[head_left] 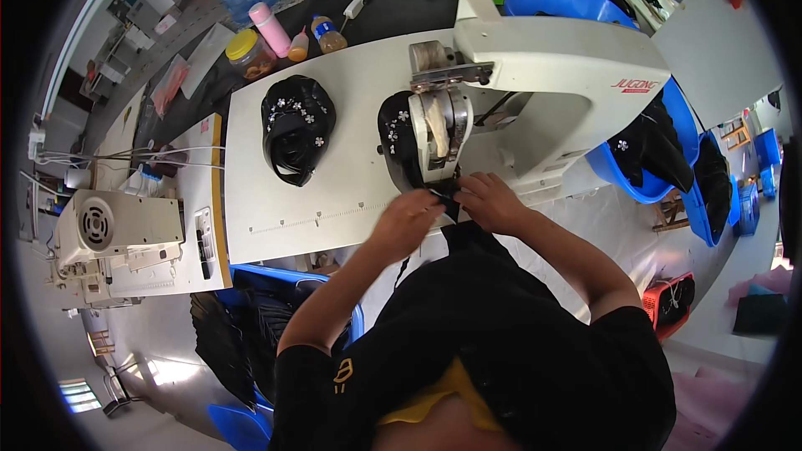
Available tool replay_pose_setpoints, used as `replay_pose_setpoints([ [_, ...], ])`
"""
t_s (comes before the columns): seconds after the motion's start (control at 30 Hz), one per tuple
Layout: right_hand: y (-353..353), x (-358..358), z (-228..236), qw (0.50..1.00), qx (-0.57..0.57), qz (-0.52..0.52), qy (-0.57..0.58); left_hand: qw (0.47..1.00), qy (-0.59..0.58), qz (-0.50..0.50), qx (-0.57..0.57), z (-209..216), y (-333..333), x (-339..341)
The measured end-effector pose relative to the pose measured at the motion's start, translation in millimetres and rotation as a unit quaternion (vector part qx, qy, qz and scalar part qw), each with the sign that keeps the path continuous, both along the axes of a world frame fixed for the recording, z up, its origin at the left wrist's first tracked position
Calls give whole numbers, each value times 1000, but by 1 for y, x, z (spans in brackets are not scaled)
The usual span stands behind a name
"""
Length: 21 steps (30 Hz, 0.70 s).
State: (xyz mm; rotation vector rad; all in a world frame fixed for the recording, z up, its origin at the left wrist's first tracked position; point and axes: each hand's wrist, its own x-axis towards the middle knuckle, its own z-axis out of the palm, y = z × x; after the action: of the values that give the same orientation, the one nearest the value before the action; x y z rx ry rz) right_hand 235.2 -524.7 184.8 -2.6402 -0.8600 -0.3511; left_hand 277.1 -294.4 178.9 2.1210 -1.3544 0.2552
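Note:
A white sewing machine [576, 54] stands over the pale worktable [326, 230]. At its needle end sits a black cap [397, 135] with silver flower decorations, partly hidden behind the machine head. My left hand [407, 224] is at the cap's near edge, fingers closed on the black fabric. Just right of it, my right hand [493, 203] pinches the same fabric close to the needle area. Fingertips and needle are partly hidden. To the left, a second black cap [299, 128] with silver flowers lies hollow side partly showing.
Behind the table stand a pink bottle [269, 28], a yellow-lidded jar [251, 53] and a small drink bottle [327, 34]. Another sewing machine [117, 230] is at the left. Blue bins [597, 159] with black pieces stand at the right; a red basket [650, 305] is lower right.

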Motion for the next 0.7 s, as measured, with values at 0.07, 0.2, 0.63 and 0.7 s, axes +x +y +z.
replay_pose_setpoints([
  [0.07,-2,2,-1,999,-40,-12,-7,999,-7,41,-3,-5,-14,-14],
  [0.2,-3,8,-7,999,-11,-25,-20,996,-10,85,-13,-23,-17,-12],
  [0.63,-17,5,4,995,-45,75,-51,995,-8,100,-16,-11,-16,-19],
  [0.7,-15,13,26,995,16,94,3,993,61,89,-39,9,-16,-16],
])
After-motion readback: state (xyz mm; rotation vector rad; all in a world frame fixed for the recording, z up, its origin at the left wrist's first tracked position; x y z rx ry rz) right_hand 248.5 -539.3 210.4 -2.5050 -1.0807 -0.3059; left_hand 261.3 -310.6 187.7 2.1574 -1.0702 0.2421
